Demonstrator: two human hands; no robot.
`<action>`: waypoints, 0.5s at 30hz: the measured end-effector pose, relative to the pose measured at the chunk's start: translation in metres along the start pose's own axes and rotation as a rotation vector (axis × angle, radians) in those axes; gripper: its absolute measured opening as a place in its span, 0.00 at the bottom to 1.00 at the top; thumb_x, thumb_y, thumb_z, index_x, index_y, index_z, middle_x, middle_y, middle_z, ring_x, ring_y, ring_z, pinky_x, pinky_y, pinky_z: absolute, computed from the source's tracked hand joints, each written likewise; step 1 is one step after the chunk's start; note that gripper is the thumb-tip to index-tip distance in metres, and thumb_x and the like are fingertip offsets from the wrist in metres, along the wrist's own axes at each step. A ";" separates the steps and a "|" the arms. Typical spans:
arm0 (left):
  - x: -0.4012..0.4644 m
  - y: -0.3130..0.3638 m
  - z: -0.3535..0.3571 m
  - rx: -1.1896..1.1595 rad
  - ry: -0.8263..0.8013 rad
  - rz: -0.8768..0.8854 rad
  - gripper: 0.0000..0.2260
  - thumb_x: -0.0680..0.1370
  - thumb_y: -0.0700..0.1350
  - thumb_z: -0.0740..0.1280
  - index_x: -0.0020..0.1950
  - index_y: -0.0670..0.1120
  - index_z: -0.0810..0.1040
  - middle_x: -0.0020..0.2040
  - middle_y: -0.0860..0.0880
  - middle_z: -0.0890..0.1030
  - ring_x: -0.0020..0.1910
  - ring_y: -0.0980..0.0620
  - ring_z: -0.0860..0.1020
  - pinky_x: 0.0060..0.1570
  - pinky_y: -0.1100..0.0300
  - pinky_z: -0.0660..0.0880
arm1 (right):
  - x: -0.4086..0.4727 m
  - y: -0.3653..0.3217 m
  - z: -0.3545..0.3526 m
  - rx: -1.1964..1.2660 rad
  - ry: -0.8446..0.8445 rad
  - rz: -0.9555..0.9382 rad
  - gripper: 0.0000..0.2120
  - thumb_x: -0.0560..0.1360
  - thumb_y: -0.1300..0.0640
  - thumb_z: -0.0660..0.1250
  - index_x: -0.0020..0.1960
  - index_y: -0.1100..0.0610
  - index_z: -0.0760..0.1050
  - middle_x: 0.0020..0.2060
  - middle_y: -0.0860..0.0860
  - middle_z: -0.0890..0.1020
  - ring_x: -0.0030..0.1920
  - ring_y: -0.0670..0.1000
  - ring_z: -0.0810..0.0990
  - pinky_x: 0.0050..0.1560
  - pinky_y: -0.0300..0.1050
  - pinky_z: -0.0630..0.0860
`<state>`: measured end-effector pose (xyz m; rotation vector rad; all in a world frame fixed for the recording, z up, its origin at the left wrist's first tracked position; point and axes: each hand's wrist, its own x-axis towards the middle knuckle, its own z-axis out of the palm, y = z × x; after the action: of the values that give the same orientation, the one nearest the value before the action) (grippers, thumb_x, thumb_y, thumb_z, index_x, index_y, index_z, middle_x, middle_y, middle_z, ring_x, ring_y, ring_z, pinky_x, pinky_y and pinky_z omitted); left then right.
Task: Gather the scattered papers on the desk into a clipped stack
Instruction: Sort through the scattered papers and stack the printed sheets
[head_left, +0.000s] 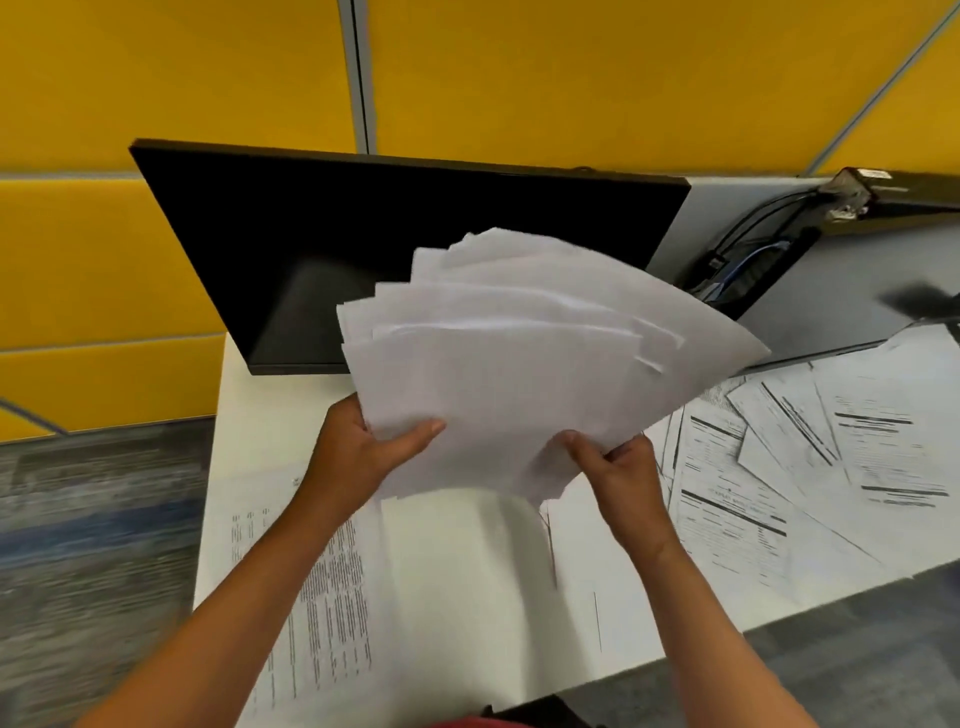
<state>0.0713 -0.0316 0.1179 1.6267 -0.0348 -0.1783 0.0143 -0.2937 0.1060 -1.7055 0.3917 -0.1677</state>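
A fanned bundle of white papers (524, 353) is lifted above the desk, blank sides toward me, its upper edges splayed unevenly. My left hand (363, 447) grips the bundle's lower left corner, thumb across the front. My right hand (618, 473) pinches the bottom edge on the right. Several printed sheets (810, 467) lie overlapping on the desk at the right. More printed sheets (332, 587) lie flat under my arms. No clip is visible.
A black monitor (332, 249) stands behind the bundle on the white desk (244, 395). Cables and a dark cable tray (748, 265) sit at the back right. Yellow partition panels (571, 78) close off the back. Grey carpet (93, 545) lies left of the desk.
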 end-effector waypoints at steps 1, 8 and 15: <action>0.001 -0.002 0.005 -0.035 0.012 0.025 0.16 0.66 0.43 0.79 0.53 0.48 0.83 0.47 0.55 0.87 0.48 0.57 0.85 0.46 0.68 0.78 | 0.002 0.003 -0.001 -0.014 0.028 -0.002 0.07 0.77 0.67 0.71 0.50 0.57 0.82 0.41 0.46 0.88 0.44 0.45 0.85 0.44 0.33 0.78; -0.009 -0.058 0.034 0.004 0.008 -0.237 0.14 0.67 0.43 0.81 0.48 0.52 0.83 0.41 0.59 0.86 0.43 0.58 0.85 0.43 0.65 0.80 | -0.009 0.061 0.009 -0.119 0.041 0.152 0.07 0.73 0.66 0.69 0.51 0.59 0.78 0.40 0.47 0.84 0.41 0.44 0.81 0.39 0.30 0.75; -0.016 -0.062 0.047 -0.029 0.060 -0.229 0.15 0.67 0.42 0.82 0.51 0.46 0.85 0.44 0.52 0.87 0.44 0.55 0.85 0.42 0.67 0.79 | -0.023 0.075 0.018 -0.091 0.142 0.161 0.15 0.75 0.74 0.63 0.40 0.54 0.70 0.26 0.40 0.74 0.27 0.38 0.70 0.31 0.28 0.67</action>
<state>0.0434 -0.0720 0.0554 1.6046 0.2000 -0.3037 -0.0129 -0.2786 0.0322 -1.7478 0.6481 -0.1555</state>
